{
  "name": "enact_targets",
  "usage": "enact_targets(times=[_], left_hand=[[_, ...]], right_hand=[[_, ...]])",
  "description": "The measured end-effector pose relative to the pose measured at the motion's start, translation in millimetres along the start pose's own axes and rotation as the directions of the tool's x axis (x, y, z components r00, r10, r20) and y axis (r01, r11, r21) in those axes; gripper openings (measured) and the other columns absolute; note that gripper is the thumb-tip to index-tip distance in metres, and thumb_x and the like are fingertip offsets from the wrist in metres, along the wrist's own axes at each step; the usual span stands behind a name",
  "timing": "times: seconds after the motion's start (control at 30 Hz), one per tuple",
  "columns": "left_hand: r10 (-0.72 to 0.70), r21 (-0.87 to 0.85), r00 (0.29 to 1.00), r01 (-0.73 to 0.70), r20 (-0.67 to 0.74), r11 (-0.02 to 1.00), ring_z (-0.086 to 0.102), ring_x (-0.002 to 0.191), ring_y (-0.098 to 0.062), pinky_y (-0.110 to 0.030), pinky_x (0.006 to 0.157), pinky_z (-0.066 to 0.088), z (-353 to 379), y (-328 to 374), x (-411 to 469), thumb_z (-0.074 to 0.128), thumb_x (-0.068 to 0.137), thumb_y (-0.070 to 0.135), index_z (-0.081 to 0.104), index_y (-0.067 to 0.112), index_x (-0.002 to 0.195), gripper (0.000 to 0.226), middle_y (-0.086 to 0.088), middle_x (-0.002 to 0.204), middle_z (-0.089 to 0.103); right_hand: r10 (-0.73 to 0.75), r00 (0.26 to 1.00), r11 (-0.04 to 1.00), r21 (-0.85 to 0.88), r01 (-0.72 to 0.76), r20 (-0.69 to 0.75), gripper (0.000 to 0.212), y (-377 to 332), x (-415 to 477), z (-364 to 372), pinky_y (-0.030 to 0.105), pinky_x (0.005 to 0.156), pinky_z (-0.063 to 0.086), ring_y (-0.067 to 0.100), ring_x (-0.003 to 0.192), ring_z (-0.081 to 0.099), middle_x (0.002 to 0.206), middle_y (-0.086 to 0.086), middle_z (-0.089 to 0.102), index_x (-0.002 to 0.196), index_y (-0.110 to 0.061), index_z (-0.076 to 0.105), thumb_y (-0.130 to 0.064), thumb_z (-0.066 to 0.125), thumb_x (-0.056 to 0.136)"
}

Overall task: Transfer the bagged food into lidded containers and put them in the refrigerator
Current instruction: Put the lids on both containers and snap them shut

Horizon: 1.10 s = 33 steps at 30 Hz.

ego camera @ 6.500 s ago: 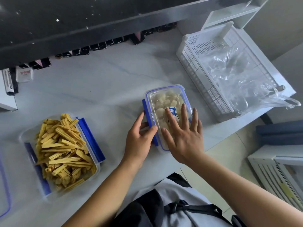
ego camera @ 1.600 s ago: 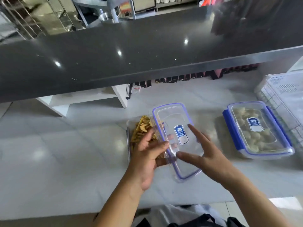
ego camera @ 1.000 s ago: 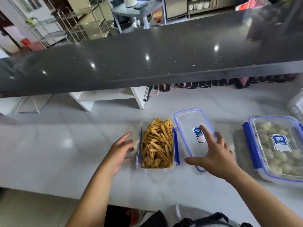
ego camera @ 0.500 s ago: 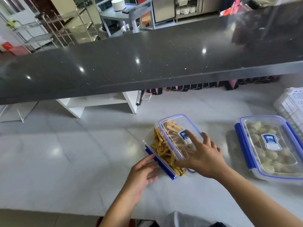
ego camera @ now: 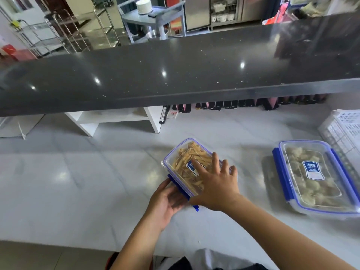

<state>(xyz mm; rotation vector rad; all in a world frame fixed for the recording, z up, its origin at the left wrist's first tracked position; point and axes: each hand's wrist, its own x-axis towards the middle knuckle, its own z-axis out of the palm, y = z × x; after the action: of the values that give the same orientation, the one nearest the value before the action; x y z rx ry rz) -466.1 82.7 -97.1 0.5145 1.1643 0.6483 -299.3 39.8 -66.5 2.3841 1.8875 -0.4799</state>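
Yellow food sticks (ego camera: 185, 158) are lying inside a clear plastic box with a blue-rimmed lid (ego camera: 165, 163), sitting on the white stone counter (ego camera: 78, 182), nearer its front edge. The right hand (ego camera: 216, 184) is pressing flat on the lid, fingers spread wide. The left hand (ego camera: 165, 201) is pushing straight fingers against the blue side clip (ego camera: 178, 189). The box is probably light, stiff and a bit slippery, so gripping both long sides looks safest. Another box of pale dumplings (ego camera: 315, 178) is sitting near the right edge.

The bench (ego camera: 97, 182) is white with faint grey veins; the ledge (ego camera: 175, 75) above is black with white flecks. Both clear boxes have blue rims, blue clasps and blue-and-white labels: the left box (ego camera: 165, 164) holds yellow sticks (ego camera: 185, 162), the right box (ego camera: 280, 176) pale lumps (ego camera: 321, 191).
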Motion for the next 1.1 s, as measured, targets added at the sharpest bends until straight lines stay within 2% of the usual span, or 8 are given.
enact_targets(times=[0.13, 0.27, 0.4, 0.7, 0.8, 0.97, 1.03, 1.1], left_hand=[[-0.001, -0.052, 1.000, 0.000, -0.016, 0.999, 0.073, 0.095, -0.038, -0.048, 0.073, 0.061, 1, -2, -1, 0.052, 0.097, -0.001, 0.059, 0.014, 0.132, 0.039, -0.024, 0.112, 0.071], [0.038, -0.050, 0.999, -0.040, -0.039, 0.998, 0.075, 0.080, -0.032, -0.042, 0.063, 0.062, 2, -4, -2, 0.049, 0.098, -0.002, 0.062, 0.012, 0.123, 0.031, -0.021, 0.099, 0.075], [0.059, -0.018, 0.997, -0.060, -0.046, 0.998, 0.075, 0.072, -0.025, -0.038, 0.059, 0.061, 2, -6, -1, 0.045, 0.099, -0.002, 0.060, 0.019, 0.124, 0.036, -0.013, 0.091, 0.076], [0.057, 0.030, 0.998, -0.057, 0.009, 0.998, 0.075, 0.086, -0.033, -0.046, 0.069, 0.061, 2, -7, -9, 0.046, 0.101, 0.002, 0.056, 0.025, 0.131, 0.039, -0.018, 0.106, 0.075], [0.056, 0.028, 0.998, -0.056, 0.014, 0.998, 0.075, 0.088, -0.033, -0.047, 0.070, 0.061, 3, -12, -12, 0.046, 0.101, 0.003, 0.054, 0.026, 0.135, 0.042, -0.019, 0.110, 0.073], [0.047, 0.034, 0.999, -0.047, 0.024, 0.998, 0.075, 0.092, -0.032, -0.050, 0.074, 0.060, 3, -20, -16, 0.049, 0.100, 0.005, 0.050, 0.027, 0.138, 0.044, -0.017, 0.111, 0.074], [0.032, 0.028, 0.999, -0.033, 0.036, 0.999, 0.074, 0.097, -0.032, -0.050, 0.074, 0.060, 4, -23, -20, 0.051, 0.100, 0.007, 0.049, 0.029, 0.139, 0.044, -0.016, 0.112, 0.073], [0.017, 0.033, 0.999, -0.019, 0.041, 0.999, 0.073, 0.101, -0.032, -0.050, 0.074, 0.060, 5, -27, -21, 0.051, 0.101, 0.008, 0.049, 0.032, 0.138, 0.044, -0.016, 0.114, 0.073]], right_hand=[[0.015, 0.999, 1.000, -0.010, -0.015, 0.032, 0.118, -3, 4, -4, 0.058, 0.110, 0.017, 0.047, 0.141, 0.015, 0.163, 0.019, -0.009, 0.151, -0.051, -0.006, -0.087, 0.056, 0.058], [0.013, 1.000, 0.998, -0.069, -0.013, 0.014, 0.121, -2, -4, 3, 0.057, 0.107, 0.019, 0.048, 0.139, 0.015, 0.162, 0.021, -0.009, 0.151, -0.048, -0.011, -0.086, 0.055, 0.058], [0.022, 1.000, 0.997, -0.074, -0.021, 0.014, 0.120, -3, -2, 2, 0.058, 0.104, 0.021, 0.049, 0.137, 0.016, 0.161, 0.023, -0.009, 0.151, -0.047, -0.012, -0.083, 0.056, 0.059], [0.009, 1.000, 0.999, -0.040, -0.008, 0.008, 0.121, 2, -3, 3, 0.057, 0.103, 0.022, 0.049, 0.134, 0.020, 0.159, 0.024, -0.004, 0.150, -0.047, -0.008, -0.080, 0.059, 0.055], [-0.011, 0.999, 0.999, 0.047, 0.009, 0.043, 0.120, 10, -7, -2, 0.056, 0.107, 0.021, 0.046, 0.137, 0.019, 0.161, 0.020, -0.004, 0.148, -0.055, -0.006, -0.079, 0.061, 0.052], [-0.015, 0.998, 0.915, 0.403, -0.012, 0.063, 0.114, 42, -23, -24, 0.050, 0.113, 0.026, 0.037, 0.141, 0.026, 0.162, 0.006, 0.010, 0.143, -0.066, 0.000, -0.077, 0.072, 0.055], [-0.005, 0.999, 0.904, 0.426, -0.015, 0.045, 0.113, 61, -32, -34, 0.053, 0.114, 0.024, 0.038, 0.145, 0.021, 0.163, 0.005, 0.008, 0.146, -0.063, 0.001, -0.078, 0.072, 0.059], [0.059, 0.998, 0.935, 0.352, -0.049, -0.018, 0.117, 79, -37, -42, 0.054, 0.115, 0.021, 0.039, 0.147, 0.017, 0.165, 0.007, 0.004, 0.148, -0.061, 0.000, -0.082, 0.070, 0.057]])
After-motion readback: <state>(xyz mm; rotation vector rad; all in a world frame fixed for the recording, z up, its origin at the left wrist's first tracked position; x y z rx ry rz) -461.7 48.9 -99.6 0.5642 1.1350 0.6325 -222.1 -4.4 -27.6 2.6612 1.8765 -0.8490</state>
